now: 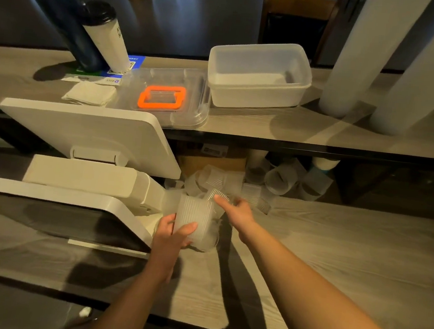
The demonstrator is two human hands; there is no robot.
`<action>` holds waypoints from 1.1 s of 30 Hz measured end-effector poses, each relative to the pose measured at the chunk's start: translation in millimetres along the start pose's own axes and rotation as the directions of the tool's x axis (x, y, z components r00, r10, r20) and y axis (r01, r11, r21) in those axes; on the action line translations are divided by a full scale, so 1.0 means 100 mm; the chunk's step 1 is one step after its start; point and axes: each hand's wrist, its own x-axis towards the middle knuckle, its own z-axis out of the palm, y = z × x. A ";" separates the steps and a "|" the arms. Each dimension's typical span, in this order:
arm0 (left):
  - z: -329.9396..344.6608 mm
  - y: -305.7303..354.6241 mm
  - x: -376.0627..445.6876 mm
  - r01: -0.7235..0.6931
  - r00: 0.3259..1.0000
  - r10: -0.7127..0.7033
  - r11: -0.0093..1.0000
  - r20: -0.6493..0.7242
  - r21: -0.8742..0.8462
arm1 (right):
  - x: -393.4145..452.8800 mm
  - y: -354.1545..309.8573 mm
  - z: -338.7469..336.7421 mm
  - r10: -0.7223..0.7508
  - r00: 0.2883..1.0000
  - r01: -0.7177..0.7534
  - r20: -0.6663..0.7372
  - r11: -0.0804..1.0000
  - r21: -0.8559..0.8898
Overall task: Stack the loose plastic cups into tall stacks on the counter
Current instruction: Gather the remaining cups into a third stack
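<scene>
Two bare forearms enter from the bottom of the frame and reach up to its centre, over the wood-grain counter (336, 244). The left hand (169, 235) grips a short stack of ribbed clear cups (195, 219) just left of centre, thumb on the near side and fingers curled round the far side. The right hand (235, 210) is stretched forward just beyond it, index finger straight and resting on a loose ribbed cup (219, 195); whether its other fingers pinch the cup I cannot tell.

Just behind the hands, a heap of loose cups (267, 181) lies tumbled at the back of the counter, under the edge of a raised shelf (321, 133). At lower left, touching the held stack's side, stands a white point-of-sale terminal (75, 176).

On the shelf, in the upper half of the frame, lie a clear lid with an orange handle (162, 97), a white tub (257, 74) beside it, folded napkins (89, 93), a lidded paper cup (106, 36) and a dark bottle (63, 14). Two tall white cup stacks (377, 55) lean at upper right.
</scene>
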 end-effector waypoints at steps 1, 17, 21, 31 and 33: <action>-0.01 0.00 0.00 -0.003 1.000 0.003 1.000 0.012 0.018 | 0.03 0.00 0.03 0.001 1.000 -0.001 0.001 1.000 -0.022; 0.04 0.07 0.06 0.001 0.998 -0.004 0.999 0.066 0.045 | -0.03 0.18 -0.41 0.147 0.984 -0.172 0.103 0.938 0.300; 0.10 0.09 0.05 0.003 0.993 -0.016 0.994 0.119 0.107 | -0.15 0.21 -0.73 0.094 0.977 -0.180 0.193 0.850 0.495; 0.41 0.18 -0.07 -0.106 0.954 0.027 0.961 0.299 0.254 | -0.66 -0.08 -1.19 -0.183 0.977 0.136 0.110 0.928 0.346; 0.48 0.20 -0.14 -0.136 0.937 0.033 0.952 0.347 0.276 | -0.74 -0.08 -1.20 -0.221 0.969 0.185 0.109 0.945 0.270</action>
